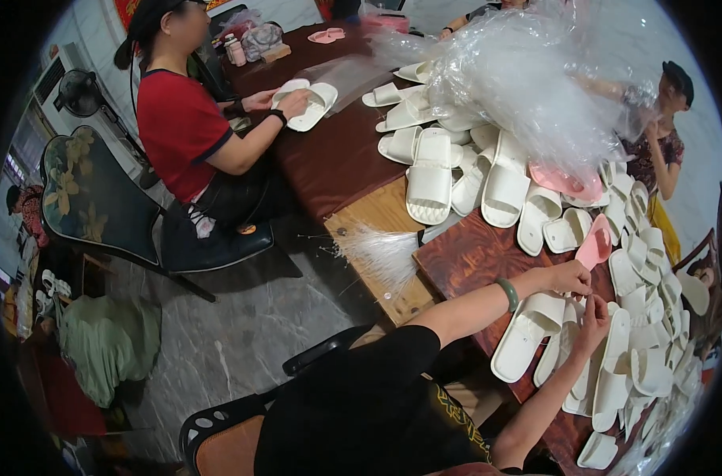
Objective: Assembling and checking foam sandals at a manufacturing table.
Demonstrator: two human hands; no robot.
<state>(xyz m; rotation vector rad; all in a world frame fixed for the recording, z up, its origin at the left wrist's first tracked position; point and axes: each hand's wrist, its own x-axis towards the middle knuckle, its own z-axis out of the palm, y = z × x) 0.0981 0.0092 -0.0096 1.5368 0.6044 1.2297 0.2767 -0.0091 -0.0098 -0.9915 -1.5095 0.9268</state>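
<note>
My left hand (571, 278), with a green bangle on its wrist, is closed at the lower end of a pink slipper (596, 242) that stands tilted up over the dark red table (472, 254). Just below, my right hand (595, 320) has its fingers pinched together and pointing up toward the left hand. What it pinches is too small to make out. A pair of white slippers (527, 333) lies under both wrists, among several more white ones.
A heap of white slippers (646, 317) covers the table's right side, with a mound of clear plastic bags (527, 79) behind. A bundle of white plastic strands (381, 254) lies on a wooden board. A person in a red shirt (178, 119) handles slippers at the far left; another person (662, 151) stands on the right.
</note>
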